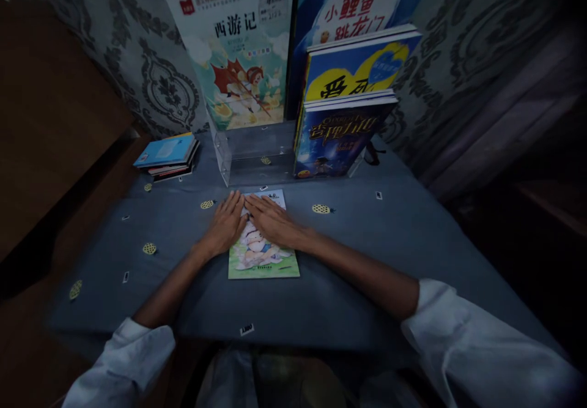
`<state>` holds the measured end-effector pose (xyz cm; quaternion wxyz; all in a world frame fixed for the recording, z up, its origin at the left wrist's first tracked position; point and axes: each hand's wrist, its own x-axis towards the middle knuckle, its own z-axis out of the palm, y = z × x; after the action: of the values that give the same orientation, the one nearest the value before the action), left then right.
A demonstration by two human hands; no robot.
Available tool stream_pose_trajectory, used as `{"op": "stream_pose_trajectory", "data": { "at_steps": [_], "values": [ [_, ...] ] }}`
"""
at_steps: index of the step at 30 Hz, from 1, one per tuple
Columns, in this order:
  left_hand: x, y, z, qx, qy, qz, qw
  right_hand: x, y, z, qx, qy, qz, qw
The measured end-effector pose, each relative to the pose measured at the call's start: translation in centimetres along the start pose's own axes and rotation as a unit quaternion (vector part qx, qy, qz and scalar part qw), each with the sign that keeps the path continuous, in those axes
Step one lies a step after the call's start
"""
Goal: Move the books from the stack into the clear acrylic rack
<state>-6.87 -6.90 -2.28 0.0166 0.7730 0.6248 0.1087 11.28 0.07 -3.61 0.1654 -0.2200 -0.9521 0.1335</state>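
Note:
A thin picture book [261, 264] with a green and pale blue cover lies closed on the cloth-covered table. My left hand [227, 221] rests flat over its upper left edge, fingers stretched out. My right hand [273, 219] lies flat across the upper part of the cover, its fingertips close to the left hand's. Both hands press or rest on the book without gripping it, and they hide much of the cover's upper half.
Behind the book stands a clear acrylic rack [257, 169] with a dark blue book [339, 142], a blue and yellow book [321, 81] and taller books, one light green [202, 47]. Several small books [167, 151] are stacked at the left. The grey-blue tablecloth [358, 261] has pineapple prints.

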Motion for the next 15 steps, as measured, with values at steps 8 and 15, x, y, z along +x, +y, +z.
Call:
{"op": "stream_pose_trajectory", "data": {
  "at_steps": [8,15],
  "values": [
    [0.0,0.0,0.1,-0.01,-0.001,-0.005,1.0,-1.5,0.9,-1.0,-0.018,0.027,0.125,0.992],
    [0.0,0.1,-0.3,-0.01,-0.029,-0.002,1.0,-3.0,0.5,-0.2,-0.022,0.052,0.162,0.985]
  ]
}}
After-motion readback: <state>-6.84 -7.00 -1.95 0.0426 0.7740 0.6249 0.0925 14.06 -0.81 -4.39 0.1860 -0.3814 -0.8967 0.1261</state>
